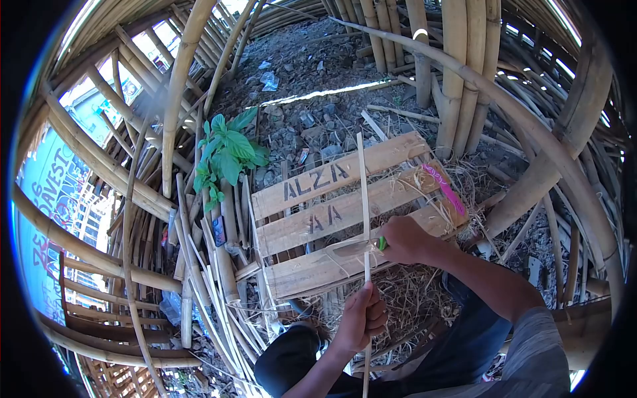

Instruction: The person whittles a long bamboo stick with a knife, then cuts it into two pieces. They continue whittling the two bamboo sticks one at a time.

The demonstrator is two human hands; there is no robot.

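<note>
A wooden pallet (345,212) lies flat, stencilled with dark letters, straw scattered over it. A pink strip (443,188) rests on its right end. A green leafy plant (225,156) rises beside stacked bamboo poles (458,73).

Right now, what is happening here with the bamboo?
A person sits among bamboo poles and works a thin bamboo strip. The left hand grips the strip low down and holds it upright. The right hand holds a green-handled knife, with the blade lying across the strip. Behind the hands lies a wooden pallet with straw-like shavings on it.
</note>
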